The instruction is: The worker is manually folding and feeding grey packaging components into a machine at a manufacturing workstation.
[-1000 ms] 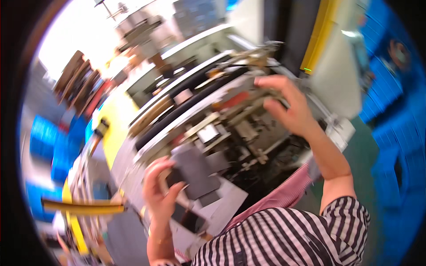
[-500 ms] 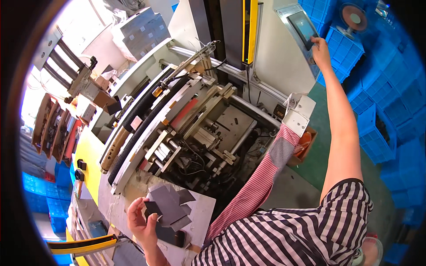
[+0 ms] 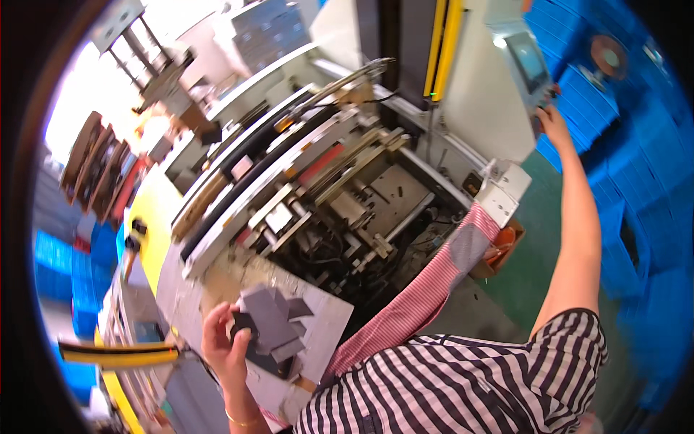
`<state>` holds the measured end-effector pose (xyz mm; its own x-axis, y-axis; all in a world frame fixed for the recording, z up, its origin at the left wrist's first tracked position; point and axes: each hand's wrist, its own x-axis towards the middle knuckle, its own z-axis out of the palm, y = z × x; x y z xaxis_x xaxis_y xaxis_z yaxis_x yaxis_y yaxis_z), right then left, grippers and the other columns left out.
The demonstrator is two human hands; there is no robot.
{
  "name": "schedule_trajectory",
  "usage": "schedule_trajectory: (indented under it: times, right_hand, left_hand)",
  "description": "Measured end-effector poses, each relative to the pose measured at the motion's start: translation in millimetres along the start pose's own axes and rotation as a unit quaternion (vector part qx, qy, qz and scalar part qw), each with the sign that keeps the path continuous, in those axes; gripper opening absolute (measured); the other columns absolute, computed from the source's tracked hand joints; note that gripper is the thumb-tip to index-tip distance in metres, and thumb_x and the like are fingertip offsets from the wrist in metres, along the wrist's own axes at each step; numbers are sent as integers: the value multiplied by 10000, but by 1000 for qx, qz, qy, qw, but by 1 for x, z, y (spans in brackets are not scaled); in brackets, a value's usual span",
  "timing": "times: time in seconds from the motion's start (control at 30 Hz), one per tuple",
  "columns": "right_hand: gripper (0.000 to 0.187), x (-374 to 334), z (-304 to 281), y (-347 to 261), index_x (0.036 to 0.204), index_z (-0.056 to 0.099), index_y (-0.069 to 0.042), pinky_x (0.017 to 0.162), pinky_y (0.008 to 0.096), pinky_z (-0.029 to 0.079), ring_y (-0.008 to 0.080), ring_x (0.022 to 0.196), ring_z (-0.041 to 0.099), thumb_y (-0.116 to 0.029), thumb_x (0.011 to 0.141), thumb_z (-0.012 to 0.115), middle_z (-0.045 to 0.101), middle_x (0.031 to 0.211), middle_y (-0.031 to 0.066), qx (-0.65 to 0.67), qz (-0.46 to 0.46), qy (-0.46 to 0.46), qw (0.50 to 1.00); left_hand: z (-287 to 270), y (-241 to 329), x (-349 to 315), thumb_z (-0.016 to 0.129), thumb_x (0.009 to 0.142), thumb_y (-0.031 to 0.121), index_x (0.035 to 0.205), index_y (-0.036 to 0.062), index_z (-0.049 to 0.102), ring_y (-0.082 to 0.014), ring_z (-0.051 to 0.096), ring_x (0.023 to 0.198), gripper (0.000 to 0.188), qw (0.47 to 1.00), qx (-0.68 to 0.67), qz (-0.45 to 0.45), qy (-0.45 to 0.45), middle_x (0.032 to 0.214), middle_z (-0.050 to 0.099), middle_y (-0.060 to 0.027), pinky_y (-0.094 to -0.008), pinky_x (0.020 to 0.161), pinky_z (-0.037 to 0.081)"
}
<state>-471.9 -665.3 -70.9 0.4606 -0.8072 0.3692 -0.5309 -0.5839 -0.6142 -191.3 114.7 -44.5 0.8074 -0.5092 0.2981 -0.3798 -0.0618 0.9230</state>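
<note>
While the right hand (image 3: 553, 124) is out at two o'clock in the head view, its fingertips meet the lower part of a panel (image 3: 538, 100) with a screen (image 3: 530, 64). Those fingers are bent and close together, but blur hides whether they have hold of anything.

Between seven and eight o'clock is the left hand (image 3: 228, 346), fingers curled and thumb set apart from them. A small dark piece (image 3: 243, 325) shows at the gap; whether it is pinched or only lies behind cannot be told. Just beside it, at seven o'clock, overlapping grey sheets (image 3: 266, 317) spread above a pale board (image 3: 330, 318).

A machine (image 3: 394, 189) with rollers and metal bars fills the middle. Pink striped cloth (image 3: 405, 316) runs along its near side, from three round to six o'clock. Blue crates (image 3: 635, 173) are stacked at three o'clock, a fan (image 3: 609, 56) sits at two, beyond the screen, and a yellow-and-black bar (image 3: 119, 353) juts in at eight.
</note>
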Motion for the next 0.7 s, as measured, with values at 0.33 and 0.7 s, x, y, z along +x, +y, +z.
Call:
schedule_trajectory:
  times: [0.33, 0.7]
  right_hand:
    - [386, 3, -44, -1, 1282, 508, -13, 958, 413, 441, 379, 1137, 563, -188, 944, 574, 600, 1226, 203, -233, -200, -26, 951]
    - [868, -92, 229, -427, 1501, 219, -28, 1037, 400, 418, 300, 1342, 389, -322, 856, 723, 365, 1472, 209, 380, -319, -274, 824]
  left_hand:
    - [6, 13, 2, 779, 768, 69, 1221, -15, 570, -173, 574, 1088, 505, 999, 41, -6, -32, 1134, 604, -79, -308, 971, 429]
    - [-5, 10, -18, 792, 763, 85, 1218, -14, 573, -171, 585, 1072, 515, 1000, -9, -7, 6, 1099, 618, -73, -301, 957, 433]
